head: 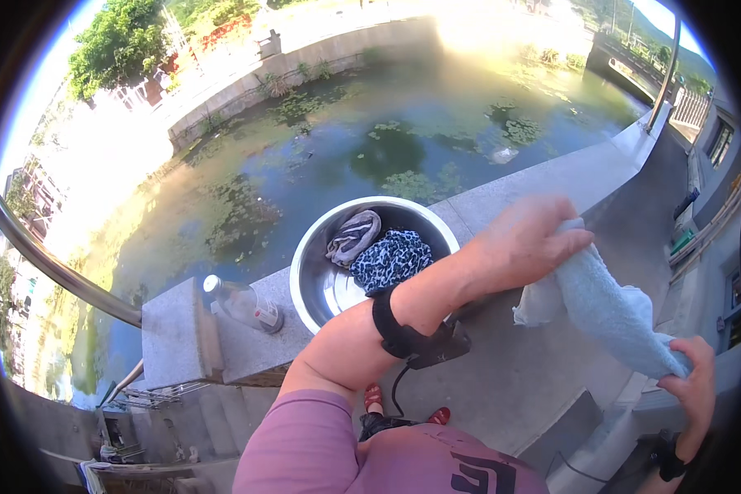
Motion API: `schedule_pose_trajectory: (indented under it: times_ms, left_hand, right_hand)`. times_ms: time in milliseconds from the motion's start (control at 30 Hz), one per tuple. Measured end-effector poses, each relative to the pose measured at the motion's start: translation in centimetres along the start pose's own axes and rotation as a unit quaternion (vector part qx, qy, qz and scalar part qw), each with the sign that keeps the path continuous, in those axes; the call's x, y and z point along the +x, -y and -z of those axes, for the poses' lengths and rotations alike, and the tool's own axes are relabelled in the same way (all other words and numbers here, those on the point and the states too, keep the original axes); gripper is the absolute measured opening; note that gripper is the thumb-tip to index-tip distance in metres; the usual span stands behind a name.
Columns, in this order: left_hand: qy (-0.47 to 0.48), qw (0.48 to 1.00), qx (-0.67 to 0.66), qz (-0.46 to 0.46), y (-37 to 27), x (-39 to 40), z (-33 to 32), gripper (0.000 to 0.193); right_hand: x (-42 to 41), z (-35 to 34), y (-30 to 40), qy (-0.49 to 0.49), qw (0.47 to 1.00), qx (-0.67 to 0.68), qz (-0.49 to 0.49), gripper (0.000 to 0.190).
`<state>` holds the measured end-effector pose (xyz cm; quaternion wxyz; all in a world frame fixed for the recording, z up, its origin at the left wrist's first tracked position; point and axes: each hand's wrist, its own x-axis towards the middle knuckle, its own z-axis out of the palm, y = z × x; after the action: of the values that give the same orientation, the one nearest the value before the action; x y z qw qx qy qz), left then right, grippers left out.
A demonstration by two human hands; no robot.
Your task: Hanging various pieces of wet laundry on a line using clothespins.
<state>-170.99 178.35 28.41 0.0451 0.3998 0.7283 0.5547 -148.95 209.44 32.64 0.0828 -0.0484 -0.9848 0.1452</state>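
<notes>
A light blue towel [617, 309] is stretched slantwise between my two hands, off to the right of the basin and over the paving. My left hand [540, 231] grips its upper end, the fingers slightly blurred. Lower down at the right, my right hand [691, 373] holds the other end. A whitish piece of cloth [538, 302] hangs beside the towel under my left hand. On the stone ledge stands a round metal basin [305, 284], holding a wadded blue, white and black patterned cloth [392, 259] and a twisted grey striped cloth [355, 238].
A clear bottle with a white cap [247, 305] stands left of the basin, near a square stone post [173, 333]. A metal rail [68, 272] meets this post. Past the ledge [531, 185] lies water with floating plants [241, 210]. Steps descend at the lower left.
</notes>
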Motion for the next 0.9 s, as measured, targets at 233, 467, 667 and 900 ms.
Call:
schedule_pose_trajectory:
  times_ms: [233,467,667,900]
  left_hand:
    - [-0.171,0.984,0.034,-0.032,-2.9,0.7,10.7,0.033]
    - [-0.293,0.937,-0.191,0.03,0.9,-3.5,19.2,0.028]
    - [-0.306,0.916,-0.249,0.077,4.0,-9.8,21.1,0.025]
    - [-0.242,0.946,-0.047,0.212,11.3,-19.7,14.6,0.019]
  right_hand:
    - [9.8,3.1,5.8,-0.133,0.976,0.001,0.172,0.011]
    - [16.1,-2.2,16.5,-0.072,0.935,0.333,0.093,0.028]
    - [18.1,-11.4,26.7,0.166,0.764,0.612,0.124,0.025]
    - [16.4,-28.0,30.3,0.236,0.853,0.354,0.301,0.037]
